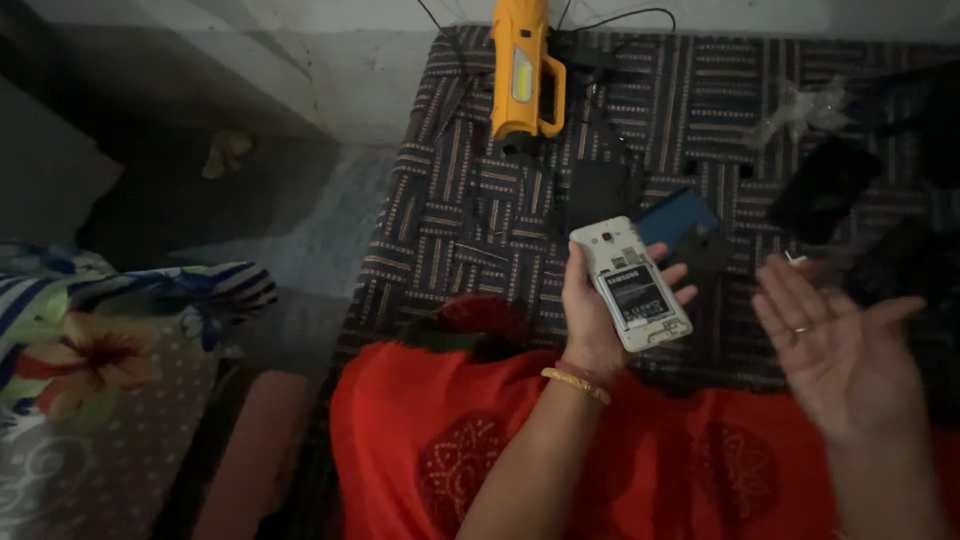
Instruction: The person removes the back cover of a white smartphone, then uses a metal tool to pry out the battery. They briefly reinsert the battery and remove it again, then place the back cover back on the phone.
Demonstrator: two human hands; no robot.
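My left hand (592, 310) holds a white phone (630, 283) with its back cover off, so the battery in its middle shows. The phone is tilted, its top pointing up and left. My right hand (838, 345) is raised to the right of the phone, palm up, fingers spread, holding nothing; a ring sits on one finger. A gold bangle circles my left wrist. Just beyond the phone a blue flat cover (678, 217) lies on the patterned mat (460, 210).
A yellow hand-held tool (524, 70) with a cable lies at the mat's far edge. Dark objects (825, 185) and a clear plastic wrapper (800, 108) lie at the right. Red cloth (420, 440) covers my lap. A floral cushion (90, 370) lies at the left.
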